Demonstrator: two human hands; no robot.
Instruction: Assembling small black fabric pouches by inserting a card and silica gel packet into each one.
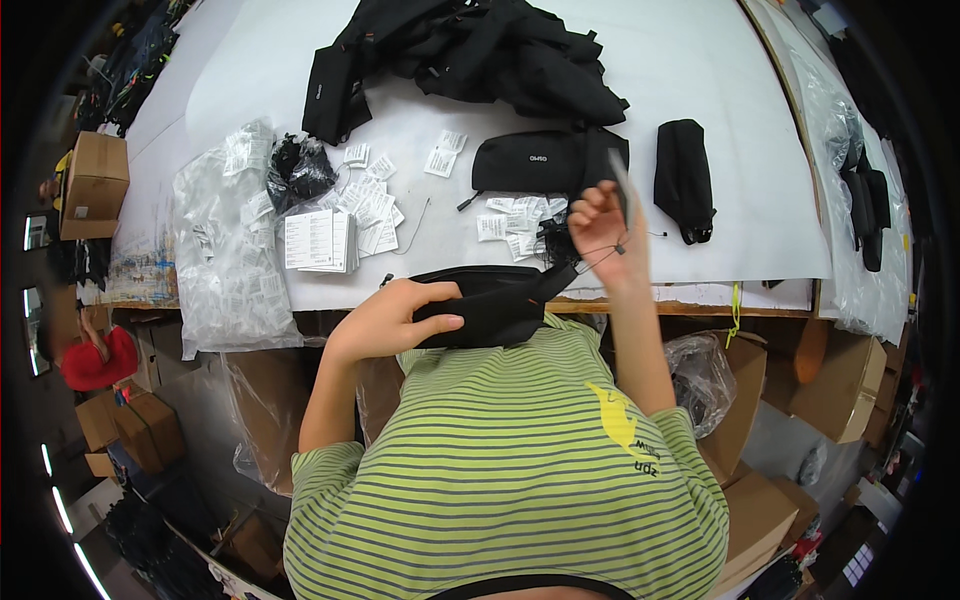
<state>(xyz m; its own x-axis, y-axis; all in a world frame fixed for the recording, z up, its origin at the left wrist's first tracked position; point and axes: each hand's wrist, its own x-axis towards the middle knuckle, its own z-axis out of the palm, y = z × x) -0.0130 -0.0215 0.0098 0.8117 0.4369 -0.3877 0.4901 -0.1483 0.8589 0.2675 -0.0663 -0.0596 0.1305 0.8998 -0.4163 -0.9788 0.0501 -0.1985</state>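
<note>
At the table's front edge my left hand [400,312] grips the near side of a black zippered pouch [490,315], thumb on the outside and fingers over its opening. A strap runs from the pouch's right end toward my right hand [606,235]. That hand is raised with curled fingers around a thin hang tag [623,190], blurred and seen nearly edge-on. A dark cord with small black plastic ends hangs by the wrist. Just beyond lie a bundle of black tag strings [557,240] and small white printed labels [515,220].
Another black pouch [525,165] lies beyond the labels, and one more [683,180] lies right. A heap of black pouches [480,50] covers the far middle. Left are stacked white cards [318,240], loose labels [375,215] and a clear bag of labels [235,250].
</note>
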